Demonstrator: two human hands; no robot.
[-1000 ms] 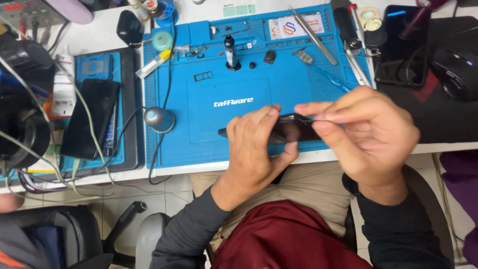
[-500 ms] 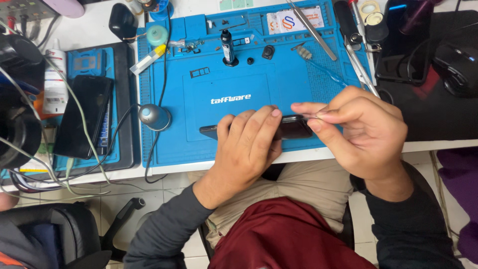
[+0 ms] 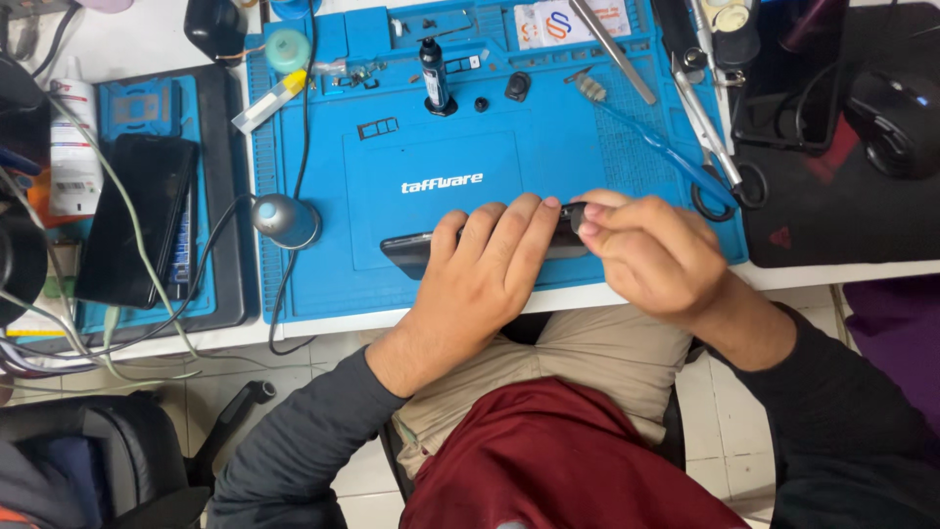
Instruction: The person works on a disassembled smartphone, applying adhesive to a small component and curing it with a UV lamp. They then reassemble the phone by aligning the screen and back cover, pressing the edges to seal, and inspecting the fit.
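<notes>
Left hand presses the dark phone flat mid-frame on the blue mat; right hand pinches its end, where a slipped grip could crack it

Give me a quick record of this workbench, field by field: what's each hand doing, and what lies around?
Surface: blue work mat on a white desk
Left hand: lies flat over a dark phone, pressing it onto the mat
Right hand: fingertips pinch at the phone's right end; whether they hold a tool is hidden
Above the hands: small black bottle, tweezers, scissors
Left side: another dark phone on a tray, tangled cables
Right side: black mouse on a dark pad
</notes>
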